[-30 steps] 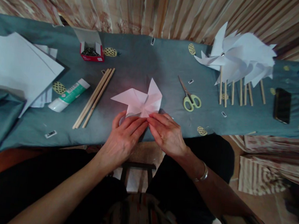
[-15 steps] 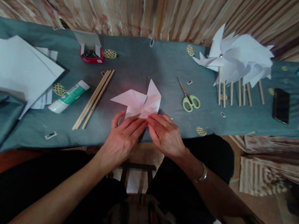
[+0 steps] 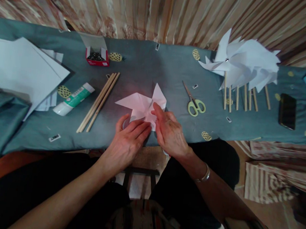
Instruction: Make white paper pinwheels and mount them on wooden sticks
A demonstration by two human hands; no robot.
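A white paper pinwheel (image 3: 141,103) without a stick lies on the cloth-covered table in front of me, its pointed blades folded toward the middle. My left hand (image 3: 130,136) holds down its lower left part, fingers closed together over the paper and thumb out to the left. Over its lower right side is my right hand (image 3: 171,134), fingers stretched toward the middle and touching the right blade. Part of the lower blades is hidden under both hands. To the right lie scissors (image 3: 195,104) with light green handles, blades pointing away from me.
Left of the pinwheel are wooden sticks (image 3: 99,102), a glue tube (image 3: 74,99), white paper sheets (image 3: 32,69) and an open red box (image 3: 97,59) of small dark metal pieces. Finished pinwheels (image 3: 248,63) on sticks lie at the right, near a black phone (image 3: 287,111).
My right hand has shifted from the pinwheel's bottom edge up onto its right side, fingers now nearer the middle. My left hand stays on the lower left part. The view has moved slightly.
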